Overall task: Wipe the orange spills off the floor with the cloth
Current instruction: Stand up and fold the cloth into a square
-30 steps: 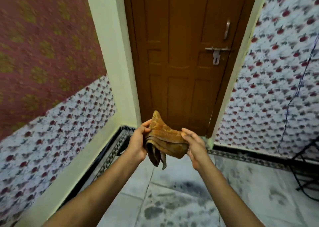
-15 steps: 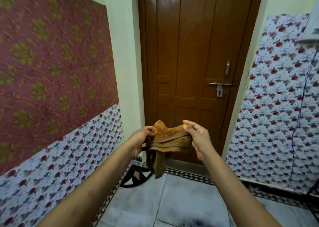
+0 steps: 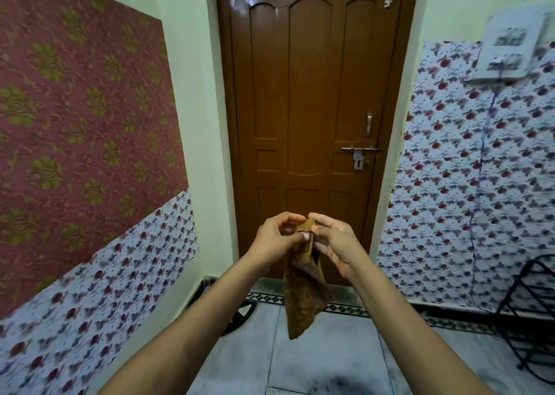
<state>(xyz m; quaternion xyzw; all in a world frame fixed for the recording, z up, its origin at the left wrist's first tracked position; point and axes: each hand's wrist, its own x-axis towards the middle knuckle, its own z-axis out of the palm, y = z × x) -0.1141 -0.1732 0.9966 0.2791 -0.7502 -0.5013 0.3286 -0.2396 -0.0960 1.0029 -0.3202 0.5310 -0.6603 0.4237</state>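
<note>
Two hands pinch one corner of the cloth (image 3: 303, 295) at chest height: left hand (image 3: 274, 241) and right hand (image 3: 336, 244) meet there, its length hanging straight down toward the floor (image 3: 255, 361) before a door (image 3: 309, 109).

No words or numbers can be read anywhere; the white board (image 3: 507, 53) on the wall is too blurry.

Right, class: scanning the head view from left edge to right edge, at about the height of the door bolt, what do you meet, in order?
Maroon patterned wall panel → pale green door frame → brown door → door bolt → floral wallpaper.
</note>
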